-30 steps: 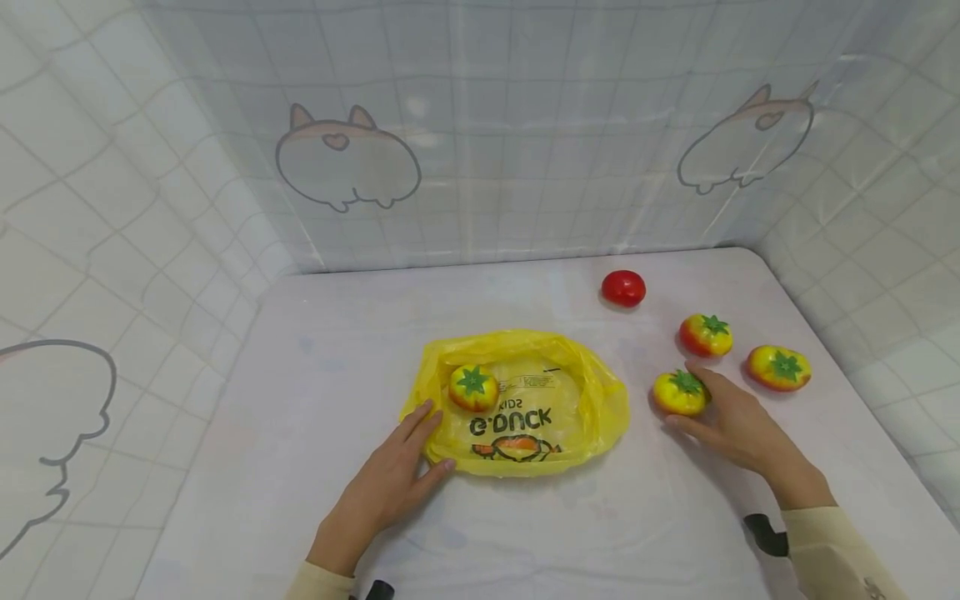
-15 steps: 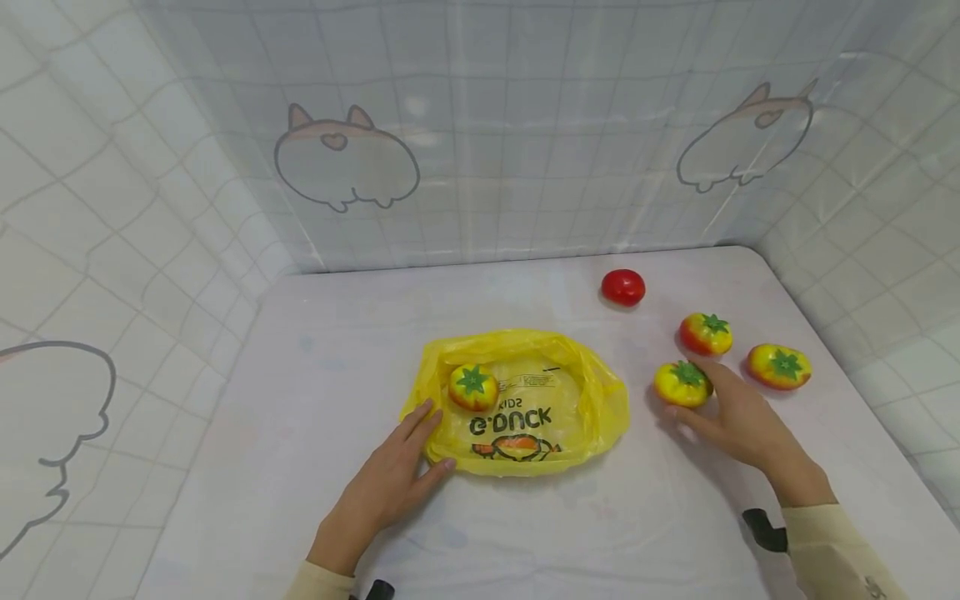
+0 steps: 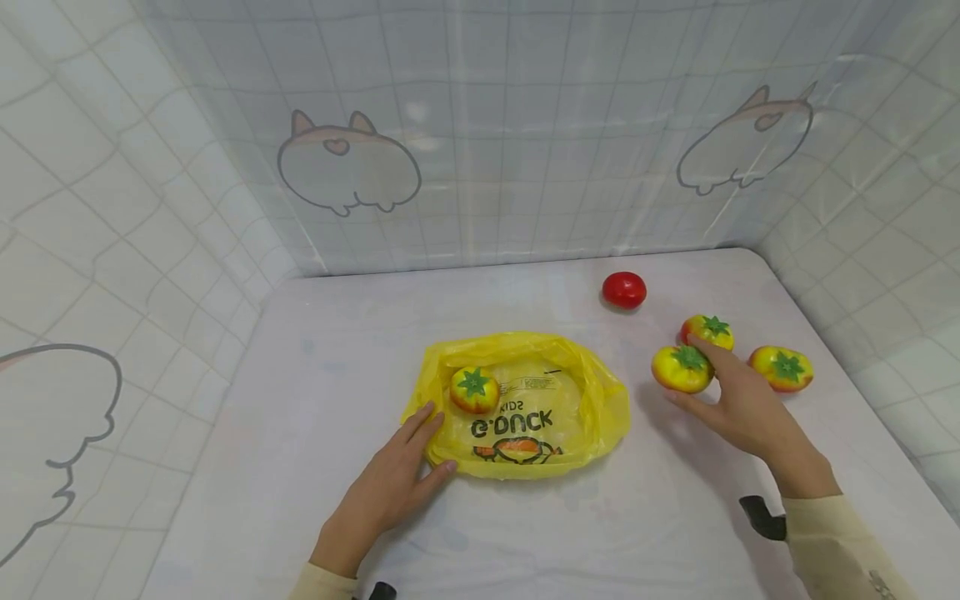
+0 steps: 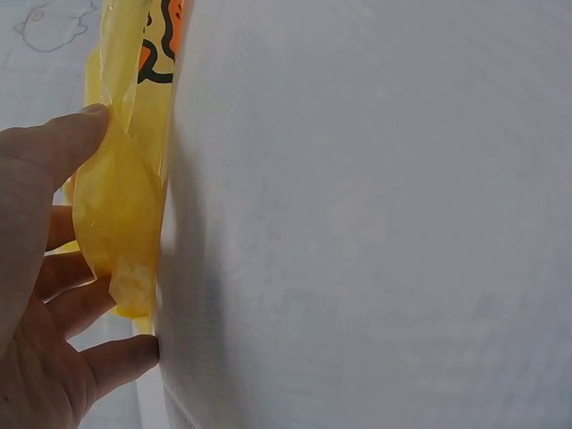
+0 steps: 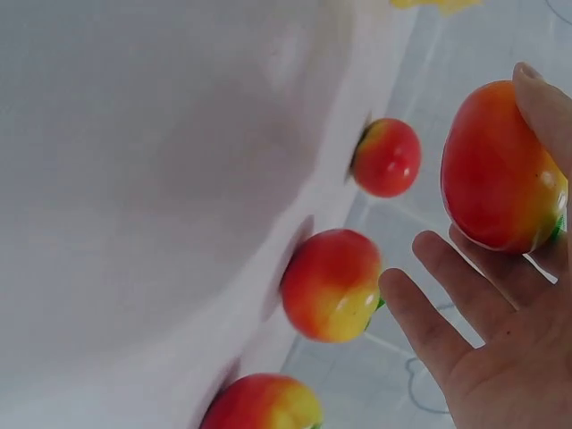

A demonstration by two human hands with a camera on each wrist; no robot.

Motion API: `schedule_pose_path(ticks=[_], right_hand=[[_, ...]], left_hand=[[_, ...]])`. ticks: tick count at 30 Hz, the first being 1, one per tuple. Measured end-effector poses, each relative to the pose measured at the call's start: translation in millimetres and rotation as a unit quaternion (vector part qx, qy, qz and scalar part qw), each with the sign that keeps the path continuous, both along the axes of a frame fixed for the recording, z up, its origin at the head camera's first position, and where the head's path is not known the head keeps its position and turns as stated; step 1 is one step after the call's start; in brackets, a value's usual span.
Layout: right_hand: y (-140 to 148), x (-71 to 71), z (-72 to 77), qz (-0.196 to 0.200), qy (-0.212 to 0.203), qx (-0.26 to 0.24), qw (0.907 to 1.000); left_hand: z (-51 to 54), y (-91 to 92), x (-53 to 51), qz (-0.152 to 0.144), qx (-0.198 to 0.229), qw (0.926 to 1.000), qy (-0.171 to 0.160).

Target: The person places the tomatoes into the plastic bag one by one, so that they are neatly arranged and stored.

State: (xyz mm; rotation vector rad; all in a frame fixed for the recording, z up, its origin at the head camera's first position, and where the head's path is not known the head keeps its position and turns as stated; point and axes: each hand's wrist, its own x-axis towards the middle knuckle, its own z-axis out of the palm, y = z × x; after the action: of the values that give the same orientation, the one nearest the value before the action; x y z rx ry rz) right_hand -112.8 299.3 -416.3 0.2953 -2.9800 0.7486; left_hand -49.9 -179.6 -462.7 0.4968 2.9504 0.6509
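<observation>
One tomato (image 3: 682,370) is in the grip of our right hand (image 3: 742,408), held between thumb and fingers above the surface (image 3: 352,350). Near it lie a second tomato (image 3: 716,330) and a third tomato (image 3: 782,368), with a red tomato (image 3: 624,290) farther back. Our left hand (image 3: 393,471), fingers spread, touches the left edge of the yellow bag (image 3: 606,412), which has a fifth tomato (image 3: 474,390) inside.

Behind the white table (image 3: 330,333) stands a gridded backdrop (image 3: 540,167) with two outlined animals (image 3: 348,175); gridded side walls (image 3: 877,275) flank it, the left showing another, cut-off outline (image 3: 56,442).
</observation>
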Motion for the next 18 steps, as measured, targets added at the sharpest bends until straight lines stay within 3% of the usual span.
schedule_pose_path(ticks=[18], right_hand=[[-36, -8.7, 14.3, 0.006, 0.022, -0.006, 0.9997]], left_hand=[[3.9, 1.0, 0.4, 0.004, -0.007, 0.9999, -0.015]])
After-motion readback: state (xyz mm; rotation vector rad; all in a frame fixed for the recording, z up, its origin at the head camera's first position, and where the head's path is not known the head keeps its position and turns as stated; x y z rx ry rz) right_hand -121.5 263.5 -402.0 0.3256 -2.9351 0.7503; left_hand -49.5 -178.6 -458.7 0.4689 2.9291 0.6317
